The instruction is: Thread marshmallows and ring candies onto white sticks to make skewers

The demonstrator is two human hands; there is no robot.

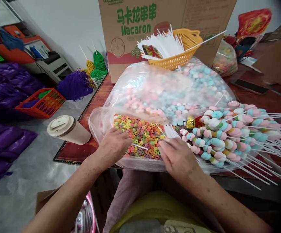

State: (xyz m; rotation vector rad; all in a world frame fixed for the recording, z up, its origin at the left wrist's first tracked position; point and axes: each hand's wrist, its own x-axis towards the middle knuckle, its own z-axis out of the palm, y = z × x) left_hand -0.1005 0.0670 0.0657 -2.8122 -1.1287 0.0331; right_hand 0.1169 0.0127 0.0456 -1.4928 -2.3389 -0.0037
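Observation:
My left hand [115,144] is closed round a thin white stick [140,146], whose bare end points right over a bed of colourful cereal rings [140,129]. My right hand [178,157] is at the right edge of the rings, fingers bent together. A yellow ring shows by its fingertips, but what they pinch is hidden. Loose white sticks [171,131] lie just beyond that hand. To its right is a pile of finished skewers [228,129] of pink, blue and white marshmallows with rings between them.
Behind the rings stands a big clear bag of marshmallows [140,84], with a yellow basket [172,61] of white sticks on top. A lidded cup [69,129] stands at the table's left edge. A large cardboard box [121,55] rises at the back; a phone [249,86] lies right.

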